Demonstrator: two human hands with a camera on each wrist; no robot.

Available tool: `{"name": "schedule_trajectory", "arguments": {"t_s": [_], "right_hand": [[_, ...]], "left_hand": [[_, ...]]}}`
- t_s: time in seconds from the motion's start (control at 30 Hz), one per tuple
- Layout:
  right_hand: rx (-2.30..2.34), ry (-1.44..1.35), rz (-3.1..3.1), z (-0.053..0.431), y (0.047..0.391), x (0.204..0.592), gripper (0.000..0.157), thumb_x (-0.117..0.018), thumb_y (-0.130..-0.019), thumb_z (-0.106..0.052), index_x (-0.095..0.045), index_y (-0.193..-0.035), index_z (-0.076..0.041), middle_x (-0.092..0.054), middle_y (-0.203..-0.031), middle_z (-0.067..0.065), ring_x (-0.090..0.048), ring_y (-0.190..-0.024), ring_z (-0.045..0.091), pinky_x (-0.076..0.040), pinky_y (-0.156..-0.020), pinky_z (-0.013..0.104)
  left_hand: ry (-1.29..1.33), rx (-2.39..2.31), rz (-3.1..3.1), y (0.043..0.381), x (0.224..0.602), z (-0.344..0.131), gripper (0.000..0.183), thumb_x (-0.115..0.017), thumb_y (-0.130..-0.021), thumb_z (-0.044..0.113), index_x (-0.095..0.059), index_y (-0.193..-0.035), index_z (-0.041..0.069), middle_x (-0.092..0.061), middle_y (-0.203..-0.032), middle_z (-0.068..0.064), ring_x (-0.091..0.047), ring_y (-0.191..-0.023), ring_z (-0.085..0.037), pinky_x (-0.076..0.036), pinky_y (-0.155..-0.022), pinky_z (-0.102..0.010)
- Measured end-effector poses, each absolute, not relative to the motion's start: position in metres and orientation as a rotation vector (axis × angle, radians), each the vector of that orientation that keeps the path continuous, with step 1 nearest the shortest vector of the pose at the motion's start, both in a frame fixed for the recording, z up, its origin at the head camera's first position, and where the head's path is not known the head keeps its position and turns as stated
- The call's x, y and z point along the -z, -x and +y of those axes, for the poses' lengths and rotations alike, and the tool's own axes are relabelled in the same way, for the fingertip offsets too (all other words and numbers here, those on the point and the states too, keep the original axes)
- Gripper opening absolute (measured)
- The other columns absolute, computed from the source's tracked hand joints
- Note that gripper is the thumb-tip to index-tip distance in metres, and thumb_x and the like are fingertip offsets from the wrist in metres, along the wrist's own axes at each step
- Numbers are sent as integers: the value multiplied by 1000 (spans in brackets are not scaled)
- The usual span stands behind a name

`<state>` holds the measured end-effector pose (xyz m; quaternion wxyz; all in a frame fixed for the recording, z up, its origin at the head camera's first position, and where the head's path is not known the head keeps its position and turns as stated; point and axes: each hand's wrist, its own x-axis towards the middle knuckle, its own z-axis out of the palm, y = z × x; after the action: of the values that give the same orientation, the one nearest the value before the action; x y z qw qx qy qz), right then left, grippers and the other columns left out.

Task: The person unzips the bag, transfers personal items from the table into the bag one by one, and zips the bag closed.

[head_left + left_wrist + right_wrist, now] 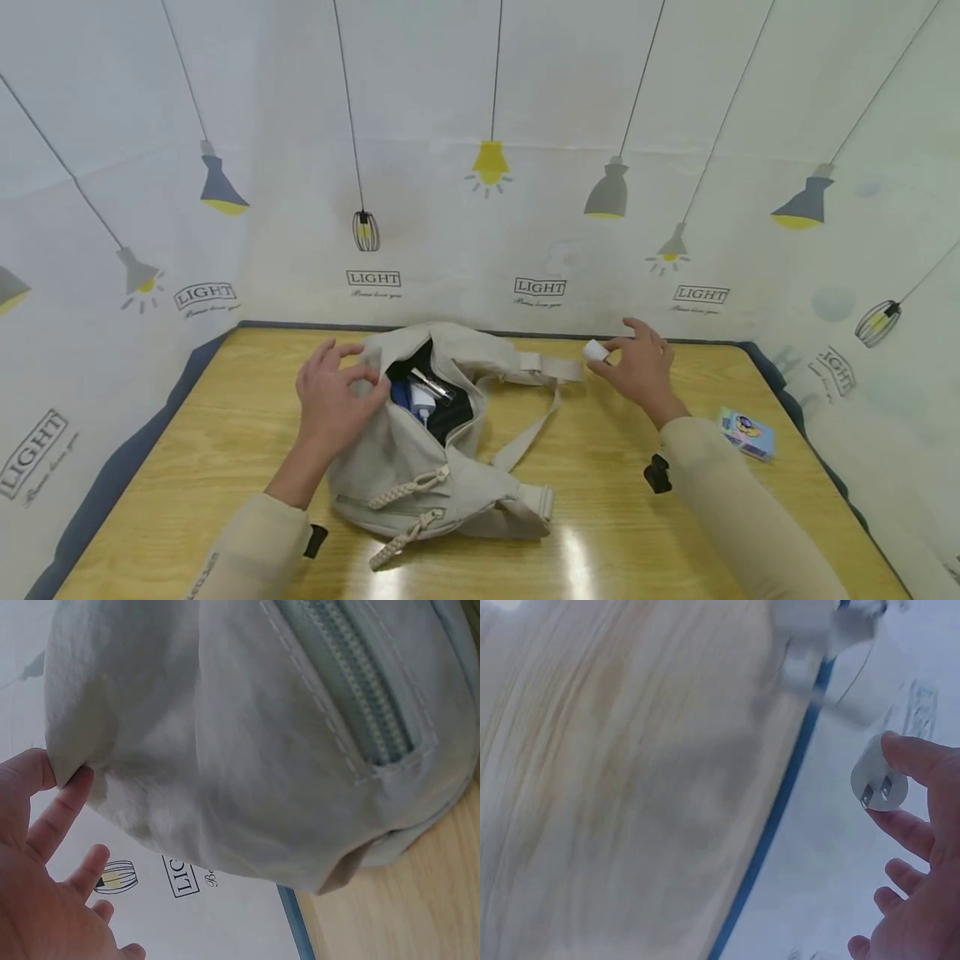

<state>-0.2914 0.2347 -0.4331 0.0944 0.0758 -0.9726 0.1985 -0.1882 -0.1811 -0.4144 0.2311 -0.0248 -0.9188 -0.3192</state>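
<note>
A beige fabric sling bag (390,458) lies on the table, its main zip compartment gaping. Inside are a white item with a cable (422,400), a shiny silvery tube (431,385) and something blue (401,392). My left hand (336,400) pinches the bag's edge at the opening between thumb and index finger, the other fingers spread. To the right of the bag, my right hand (639,367) holds a small white plug charger (881,776) between thumb and index finger. Two flat metal prongs show on the charger's face in the right wrist view.
A small colourful box (747,433) lies at the right of the wooden table (615,517). The bag's strap (528,433) and buckle end (536,502) stretch to the right. Behind stands a white backdrop (435,183) printed with lamps. Braided zip pulls (408,490) hang at the bag's front.
</note>
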Motion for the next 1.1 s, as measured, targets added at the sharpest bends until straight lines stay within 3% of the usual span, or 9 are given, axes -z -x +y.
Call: {"name": "schedule_trajectory", "arguments": {"t_s": [0.47,1.1], "right_hand": [[-606,-565,-2840,151,269,417,31,-76,-82,-43,-74,-96,-16,-37,-153,12,-30,-142,36,-20,-109,65],[-492,-986,-2779,65,254,395,34,-75,-81,-47,-72,-104,-22,-38,-153,7,-31,-143,30,-21,-114,58]], "left_hand": [[53,846,-2545,188,416,-179,17,-71,-81,26,-73,-71,11,-57,-132,-15,-28,-142,-41,-14,-111,-66],[41,844,-2566,187,414,-177,17,-71,-81,28,-74,-72,14,-56,-136,-12,-23,-146,-39,-2,-112,-71]]}}
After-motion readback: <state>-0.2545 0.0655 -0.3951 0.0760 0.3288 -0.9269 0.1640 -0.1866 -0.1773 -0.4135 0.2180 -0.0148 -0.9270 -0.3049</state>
